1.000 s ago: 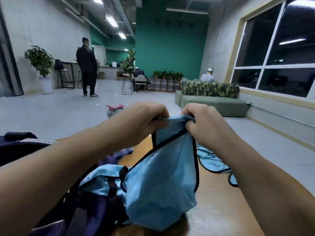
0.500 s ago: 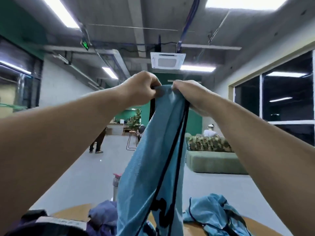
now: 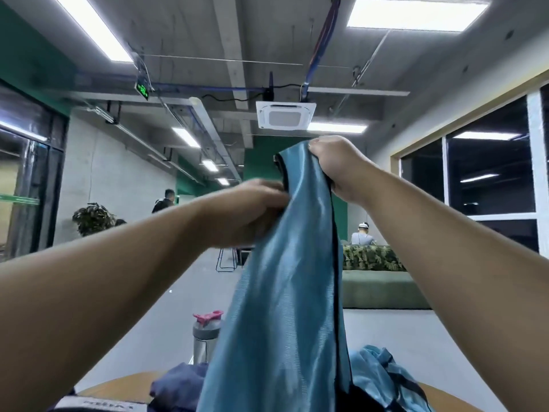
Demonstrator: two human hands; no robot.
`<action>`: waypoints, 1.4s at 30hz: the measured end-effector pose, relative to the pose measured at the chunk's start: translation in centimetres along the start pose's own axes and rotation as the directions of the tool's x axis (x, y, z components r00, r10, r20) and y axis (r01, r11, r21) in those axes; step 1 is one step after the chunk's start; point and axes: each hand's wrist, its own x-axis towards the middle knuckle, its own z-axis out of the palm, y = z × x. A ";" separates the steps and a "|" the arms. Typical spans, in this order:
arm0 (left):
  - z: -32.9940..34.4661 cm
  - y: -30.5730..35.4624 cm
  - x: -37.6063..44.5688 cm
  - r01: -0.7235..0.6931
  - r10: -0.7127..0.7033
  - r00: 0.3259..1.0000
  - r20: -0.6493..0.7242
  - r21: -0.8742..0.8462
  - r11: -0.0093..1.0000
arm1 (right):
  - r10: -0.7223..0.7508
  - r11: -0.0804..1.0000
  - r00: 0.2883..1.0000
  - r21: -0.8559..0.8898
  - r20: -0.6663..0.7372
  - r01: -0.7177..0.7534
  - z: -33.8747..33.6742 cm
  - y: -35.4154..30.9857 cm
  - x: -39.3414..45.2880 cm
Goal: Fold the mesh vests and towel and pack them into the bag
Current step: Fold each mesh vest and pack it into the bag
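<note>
Judging by what's on the tabletop [image 3: 118,385], this is early days: nothing looks folded or packed yet. The right hand [image 3: 334,166] grips the top edge of a blue mesh vest [image 3: 282,307], which hangs straight down below that grip, over the tabletop's middle. The left hand [image 3: 252,209] is blurred against the vest's left edge, so I can't tell if it's gripping. A second blue vest [image 3: 383,373] lies crumpled toward the right edge, purple cloth [image 3: 178,382] near the left.

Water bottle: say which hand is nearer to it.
Left. The left hand is above the water bottle, slightly to the right; the right hand is higher and farther right, gripping the vest top.
</note>
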 end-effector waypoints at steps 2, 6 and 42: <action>0.1 -1.7 -0.8 0.148 -0.185 0.955 0.232 0.167 0.975 | -0.013 0.997 0.998 -0.077 -0.062 0.009 -1.0 1.3 0.3; 0.0 -2.2 -1.1 -0.048 -0.094 0.985 0.146 0.753 0.656 | -0.040 0.955 0.988 -0.296 -0.149 -0.006 -4.0 3.3 0.6; -4.3 -0.7 1.2 -0.247 0.388 0.912 -0.134 0.577 0.778 | -0.047 0.939 0.939 -0.337 -0.341 -0.076 -9.4 3.7 4.0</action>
